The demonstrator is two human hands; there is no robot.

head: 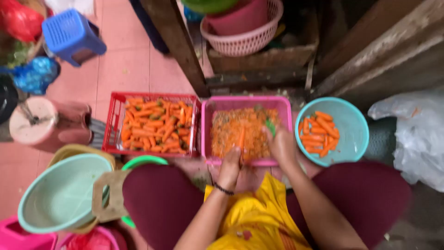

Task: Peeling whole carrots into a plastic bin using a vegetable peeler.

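We saw the left hand (230,167) clenched around a single carrot (241,139), its grip closed on the lower end while the root stood nearly upright in the picture, its long axis running away from the body and out over the pink crate (206,120) of orange peelings. The right hand (281,144) sat just beside it, a little farther out over the same crate, curled around a small green tool (270,126) that we took for a peeler, though blur kept us from being sure. The tool lay to the right of the carrot's free tip, near but not clearly touching it. So the carrot pointed away from the left grip, toward the far rim of the crate, and the right hand was the nearer one to its bare end. The red crate (112,121) of unpeeled carrots stood to the left, the teal bowl (352,121) of cleaned ones to the right.
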